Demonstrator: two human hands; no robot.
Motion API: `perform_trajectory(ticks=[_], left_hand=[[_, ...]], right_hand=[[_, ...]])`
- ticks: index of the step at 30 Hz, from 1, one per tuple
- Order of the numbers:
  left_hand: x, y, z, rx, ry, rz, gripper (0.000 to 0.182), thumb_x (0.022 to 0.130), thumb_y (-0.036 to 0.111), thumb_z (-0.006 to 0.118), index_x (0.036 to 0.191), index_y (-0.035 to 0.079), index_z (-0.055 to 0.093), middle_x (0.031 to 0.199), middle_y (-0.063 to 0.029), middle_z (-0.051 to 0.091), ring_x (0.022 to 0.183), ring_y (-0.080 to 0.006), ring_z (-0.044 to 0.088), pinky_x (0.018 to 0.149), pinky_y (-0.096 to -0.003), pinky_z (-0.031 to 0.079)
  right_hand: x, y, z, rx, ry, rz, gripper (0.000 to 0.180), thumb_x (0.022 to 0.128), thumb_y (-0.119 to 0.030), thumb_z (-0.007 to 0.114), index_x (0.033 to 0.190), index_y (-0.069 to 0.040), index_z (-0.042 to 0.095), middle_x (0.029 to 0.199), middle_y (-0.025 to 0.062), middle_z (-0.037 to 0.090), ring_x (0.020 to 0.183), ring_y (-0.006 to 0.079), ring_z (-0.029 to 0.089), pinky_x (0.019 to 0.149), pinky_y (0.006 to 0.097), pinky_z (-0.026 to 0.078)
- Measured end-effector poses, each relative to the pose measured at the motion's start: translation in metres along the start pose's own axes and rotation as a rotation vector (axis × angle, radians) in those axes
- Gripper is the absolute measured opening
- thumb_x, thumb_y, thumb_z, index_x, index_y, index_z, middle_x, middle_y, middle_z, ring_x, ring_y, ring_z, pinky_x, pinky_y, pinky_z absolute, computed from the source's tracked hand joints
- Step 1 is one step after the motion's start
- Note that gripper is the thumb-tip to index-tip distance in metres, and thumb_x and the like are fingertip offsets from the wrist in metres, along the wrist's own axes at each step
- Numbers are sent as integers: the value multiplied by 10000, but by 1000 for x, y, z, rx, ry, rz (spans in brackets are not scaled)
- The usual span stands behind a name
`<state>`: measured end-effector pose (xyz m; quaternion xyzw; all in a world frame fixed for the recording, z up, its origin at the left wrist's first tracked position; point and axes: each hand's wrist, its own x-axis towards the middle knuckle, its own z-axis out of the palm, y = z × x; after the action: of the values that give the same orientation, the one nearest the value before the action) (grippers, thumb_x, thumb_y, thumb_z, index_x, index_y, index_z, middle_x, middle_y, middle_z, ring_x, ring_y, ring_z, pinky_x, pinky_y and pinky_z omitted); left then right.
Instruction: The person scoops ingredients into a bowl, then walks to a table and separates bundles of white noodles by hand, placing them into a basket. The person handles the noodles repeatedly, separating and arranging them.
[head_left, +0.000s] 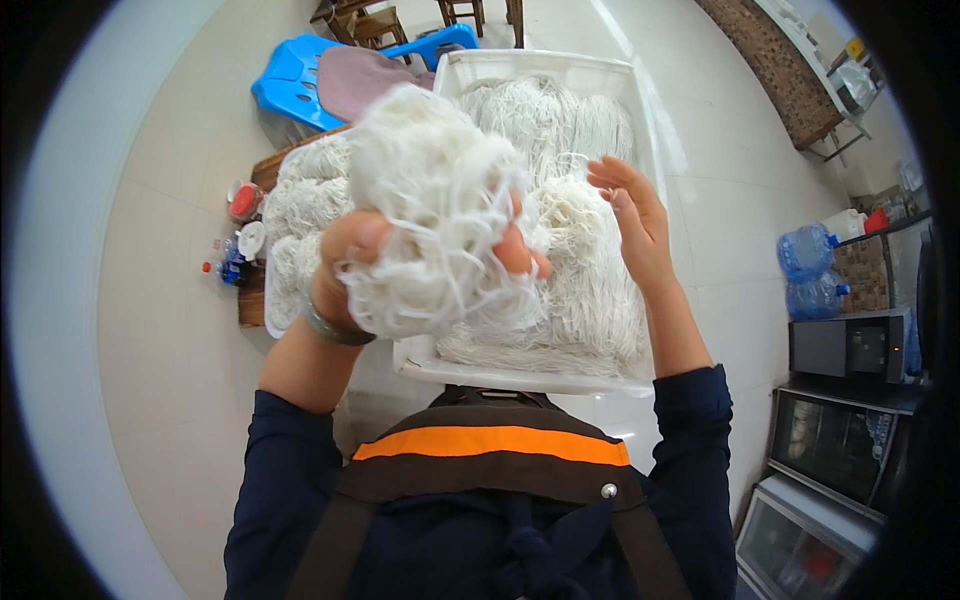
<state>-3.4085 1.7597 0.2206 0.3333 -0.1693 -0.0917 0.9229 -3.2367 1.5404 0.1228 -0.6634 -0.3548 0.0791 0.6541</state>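
A loose bundle of thin white noodles (435, 217) is raised close to the camera, with my left hand (352, 244) gripping it from below; fingertips poke through the strands on its right side. To the right, my right hand (634, 217) hangs in the air with fingers apart and nothing in them. Under both hands lies a large white plastic crate (651, 150), its floor covered by long white noodles (592, 300). One paler clump (574, 210) rests on top near the middle. The held bundle hides part of the crate's left side.
Left of the crate, a white tray (274, 300) of noodle bundles sits on a wooden surface (251, 304), beside jars and bottles. A blue plastic chair (289, 82) with a mauve cloth (360, 79) stands behind. Water jugs (806, 251) and a microwave (847, 349) line the right.
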Motion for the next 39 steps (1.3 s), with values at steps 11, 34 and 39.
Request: perform_trajectory(ticks=[11, 34, 39], left_hand=[[37, 68, 38, 294, 312, 244, 680, 954, 510, 426, 1431, 28, 373, 1413, -172, 474, 1276, -348, 492, 1064, -508, 404], [79, 49, 51, -87, -203, 255, 639, 951, 443, 448, 1393, -16, 400, 1349, -191, 518, 1228, -337, 518, 1060, -482, 410], [71, 61, 55, 2, -146, 296, 647, 950, 450, 439, 1415, 4, 374, 1382, -200, 485, 1238, -364, 507, 1073, -513, 392]], right_hand=[[50, -20, 89, -50, -141, -47, 572, 787, -144, 691, 1309, 0, 510, 1183, 168, 628, 1093, 280, 609, 933, 385, 472], [18, 10, 136, -540, 150, 128, 631, 790, -316, 713, 1263, 40, 493, 1134, 231, 580, 1035, 376, 595, 855, 444, 491], [1, 47, 116, -184, 301, 87, 554, 782, 41, 545, 1328, 12, 453, 1304, 185, 470, 1094, 311, 573, 872, 369, 521]])
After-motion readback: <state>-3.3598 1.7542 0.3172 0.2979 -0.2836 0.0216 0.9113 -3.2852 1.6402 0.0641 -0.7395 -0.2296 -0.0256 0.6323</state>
